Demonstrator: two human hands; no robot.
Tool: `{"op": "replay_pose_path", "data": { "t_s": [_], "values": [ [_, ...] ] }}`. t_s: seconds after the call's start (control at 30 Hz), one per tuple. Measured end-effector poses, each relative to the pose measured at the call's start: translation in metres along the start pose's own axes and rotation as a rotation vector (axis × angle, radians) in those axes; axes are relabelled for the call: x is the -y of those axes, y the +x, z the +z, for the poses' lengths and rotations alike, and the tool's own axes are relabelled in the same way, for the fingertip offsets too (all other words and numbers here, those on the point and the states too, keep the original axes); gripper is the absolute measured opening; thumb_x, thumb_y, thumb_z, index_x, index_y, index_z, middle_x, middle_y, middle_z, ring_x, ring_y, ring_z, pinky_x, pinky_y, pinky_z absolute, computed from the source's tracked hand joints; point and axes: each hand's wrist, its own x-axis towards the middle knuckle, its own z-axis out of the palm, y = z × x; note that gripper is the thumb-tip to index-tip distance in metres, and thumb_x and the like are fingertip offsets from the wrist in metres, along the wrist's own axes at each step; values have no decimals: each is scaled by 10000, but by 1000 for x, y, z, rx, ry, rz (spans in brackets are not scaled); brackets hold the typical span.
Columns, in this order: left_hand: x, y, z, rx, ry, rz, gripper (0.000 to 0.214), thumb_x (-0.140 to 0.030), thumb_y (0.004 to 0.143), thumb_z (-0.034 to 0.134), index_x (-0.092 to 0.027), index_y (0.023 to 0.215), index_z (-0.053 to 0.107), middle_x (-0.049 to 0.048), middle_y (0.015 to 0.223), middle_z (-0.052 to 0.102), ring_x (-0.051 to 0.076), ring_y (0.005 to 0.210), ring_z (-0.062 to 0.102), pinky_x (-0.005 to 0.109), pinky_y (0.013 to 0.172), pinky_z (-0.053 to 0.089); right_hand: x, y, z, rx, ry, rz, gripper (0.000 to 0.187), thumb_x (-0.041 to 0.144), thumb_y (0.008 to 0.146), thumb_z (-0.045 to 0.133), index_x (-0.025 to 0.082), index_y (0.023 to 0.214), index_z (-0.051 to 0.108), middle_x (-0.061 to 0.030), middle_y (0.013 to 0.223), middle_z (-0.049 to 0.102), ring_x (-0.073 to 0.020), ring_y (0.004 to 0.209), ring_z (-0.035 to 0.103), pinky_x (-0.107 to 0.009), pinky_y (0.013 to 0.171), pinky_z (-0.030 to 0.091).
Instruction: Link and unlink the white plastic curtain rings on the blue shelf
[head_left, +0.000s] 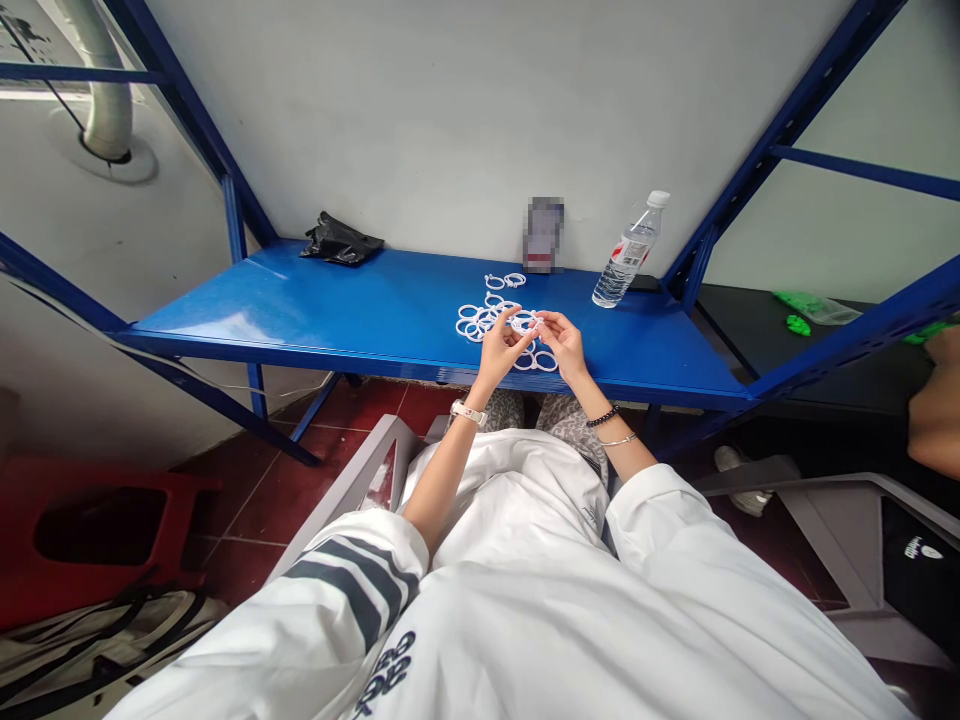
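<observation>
My left hand (pixel 501 345) and my right hand (pixel 561 343) meet above the front of a blue metal shelf (pixel 337 310). Both pinch one white plastic ring (pixel 523 322) between their fingertips. Several more white rings (pixel 480 320) lie in a loose heap on the shelf just behind and left of my hands. Two further rings (pixel 506 281) lie apart, farther back. A few rings (pixel 536 360) lie under my hands, partly hidden. A watch sits on my left wrist and bracelets on my right.
A clear water bottle (pixel 628 252) leans at the back right. A black bag (pixel 339 243) lies at the back left. A red stool (pixel 90 530) stands on the floor to the left. Another person's arm (pixel 934 410) shows at the right edge, beside green parts (pixel 799 323) on a dark table.
</observation>
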Motion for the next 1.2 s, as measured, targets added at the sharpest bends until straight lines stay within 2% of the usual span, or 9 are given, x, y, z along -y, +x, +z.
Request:
{"op": "replay_pose_path", "data": {
  "t_s": [0.27, 0.53, 0.77, 0.97, 1.2],
  "values": [
    [1, 0, 1, 17, -12, 11, 624, -637, 836, 674, -223, 1272, 510, -51, 577, 539, 120, 481, 506, 237, 492, 396, -1, 1, 0, -24, -16, 3, 457, 660, 789, 698, 259, 1006, 675, -68, 1012, 747, -235, 951, 703, -386, 892, 583],
    [-1, 0, 1, 21, -21, 7, 631, -662, 824, 666, -227, 1247, 495, -53, 576, 524, 115, 475, 471, 236, 476, 372, -1, 1, -1, -7, -25, -5, 459, 667, 802, 677, 263, 1018, 681, -78, 1079, 745, -254, 1030, 700, -386, 881, 581],
    [-1, 0, 1, 18, -20, 5, 648, -691, 818, 654, -232, 1245, 489, -52, 588, 513, 111, 465, 467, 233, 464, 352, 3, -1, 0, 2, 3, -9, 439, 636, 795, 707, 261, 1021, 682, -77, 1122, 734, -257, 1057, 692, -401, 931, 572],
    [0, 0, 2, 11, -14, 16, 631, -682, 822, 656, -225, 1228, 500, -57, 576, 507, 108, 460, 459, 229, 465, 344, -1, 1, 0, -27, -21, -5, 450, 666, 760, 725, 263, 953, 673, -64, 1034, 729, -251, 1017, 688, -404, 924, 578],
    [0, 0, 1, 20, 12, 15, 595, -658, 827, 664, -216, 1195, 516, -54, 566, 525, 116, 464, 484, 229, 470, 354, -7, 2, -1, -29, -50, -18, 402, 646, 805, 690, 265, 926, 647, -54, 979, 700, -234, 950, 678, -399, 889, 572]
  ]
}}
